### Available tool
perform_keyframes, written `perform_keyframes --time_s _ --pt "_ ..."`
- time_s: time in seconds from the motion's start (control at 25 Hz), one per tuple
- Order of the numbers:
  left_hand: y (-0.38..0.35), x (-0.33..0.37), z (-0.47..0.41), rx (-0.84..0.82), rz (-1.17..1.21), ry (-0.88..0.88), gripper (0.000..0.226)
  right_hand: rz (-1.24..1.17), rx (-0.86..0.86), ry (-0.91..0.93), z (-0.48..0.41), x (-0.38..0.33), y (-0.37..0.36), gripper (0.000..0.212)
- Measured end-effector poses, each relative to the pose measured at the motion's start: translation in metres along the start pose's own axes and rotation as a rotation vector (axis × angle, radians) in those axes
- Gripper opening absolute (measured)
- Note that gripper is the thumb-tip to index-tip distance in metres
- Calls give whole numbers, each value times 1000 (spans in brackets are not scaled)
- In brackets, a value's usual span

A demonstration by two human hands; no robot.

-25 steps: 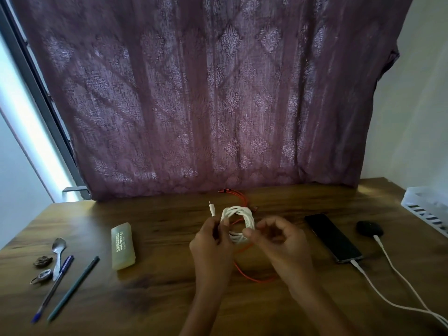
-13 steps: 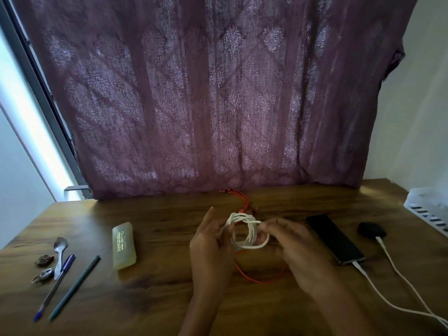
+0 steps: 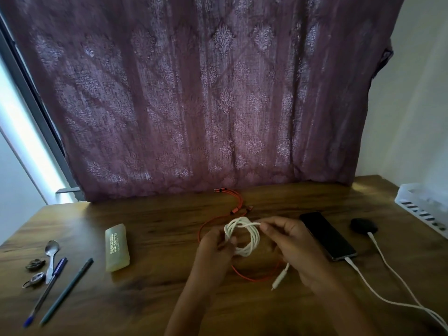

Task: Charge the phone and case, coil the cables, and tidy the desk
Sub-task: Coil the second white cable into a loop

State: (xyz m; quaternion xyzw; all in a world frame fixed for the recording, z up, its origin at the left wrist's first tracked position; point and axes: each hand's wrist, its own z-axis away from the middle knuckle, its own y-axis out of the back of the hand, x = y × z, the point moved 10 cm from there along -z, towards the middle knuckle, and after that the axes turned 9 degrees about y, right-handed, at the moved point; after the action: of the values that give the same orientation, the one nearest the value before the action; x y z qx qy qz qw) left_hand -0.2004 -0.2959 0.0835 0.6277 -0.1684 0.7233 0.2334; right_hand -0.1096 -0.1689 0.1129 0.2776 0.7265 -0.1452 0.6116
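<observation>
A white cable is wound into a small coil above the middle of the wooden desk. My left hand pinches the coil's left side. My right hand grips the top of the coil, and a loose plug end dangles below it. An orange multi-plug cable lies uncoiled on the desk beneath my hands. To the right, a black phone lies flat with a white charging cable plugged in. A dark earbud case sits beyond it with its own white cable attached.
At the left lie a pale translucent case, two pens, a spoon and small metal bits. A white slotted tray sits at the right edge. A purple curtain hangs behind the desk.
The coil has dropped lower and opened wider between my hands. The plug end that stuck up beside my left hand now hangs below my right hand.
</observation>
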Motion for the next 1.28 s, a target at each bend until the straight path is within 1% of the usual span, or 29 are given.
perform_keyframes --time_s 0.08,0.12,0.16,0.24,0.28,0.32,0.36,0.44,0.48,0.52,0.56,0.64,0.72,0.76,0.84,0.92,0.96,1.0,1.04,1.08,1.2,1.28 --pt "-4 12 3 -7 -294 -108 53 56 -37 46 -1 -4 0 16" --pt "-6 22 5 -13 -406 -162 67 82 -76 76 -1 -8 -2 18" --pt "-9 30 8 -26 -484 -200 65 105 -121 107 0 -14 -5 20" --pt "-16 41 13 -61 -556 -229 35 112 -170 135 0 -19 -9 17" --pt "-16 45 16 -57 -538 -228 23 101 -154 138 -1 -19 -7 13" --pt "-16 48 19 -44 -499 -231 21 100 -114 148 -1 -21 -2 9" --pt "-13 49 20 -16 -454 -234 26 127 -52 177 -1 -21 5 8" --pt "-8 46 21 36 -353 -210 34 290 79 258 -2 -23 20 11" --pt "-8 43 20 44 -296 -190 37 371 121 296 0 -26 23 11" --pt "-9 41 20 44 -233 -178 39 405 146 326 2 -27 25 10" --pt "-9 41 19 51 -175 -173 40 404 151 318 3 -24 24 11" --pt "-7 42 18 106 -114 -167 40 290 103 230 5 -13 19 17" --pt "-3 41 19 163 -72 -166 38 79 28 129 9 -1 4 23" --pt "-1 41 19 191 -64 -165 36 -28 21 74 11 5 -1 23" --pt "6 39 20 257 -84 -166 32 -242 63 -51 15 16 -4 23" --pt "13 39 21 325 -110 -190 20 -398 72 -132 20 19 -8 23" --pt "15 39 22 344 -112 -197 13 -359 37 -105 20 15 -10 20" --pt "17 38 22 350 -110 -199 10 -268 9 -65 22 9 -11 15" --pt "17 37 21 347 -107 -198 10 -198 -5 -35 23 4 -12 9" --pt "16 35 21 336 -112 -196 12 -184 17 -32 24 3 -9 12" --pt "12 34 19 298 -139 -187 9 -257 68 -83 22 10 -5 25" --pt "8 35 19 261 -138 -193 17 -337 72 -142 20 17 -5 30"
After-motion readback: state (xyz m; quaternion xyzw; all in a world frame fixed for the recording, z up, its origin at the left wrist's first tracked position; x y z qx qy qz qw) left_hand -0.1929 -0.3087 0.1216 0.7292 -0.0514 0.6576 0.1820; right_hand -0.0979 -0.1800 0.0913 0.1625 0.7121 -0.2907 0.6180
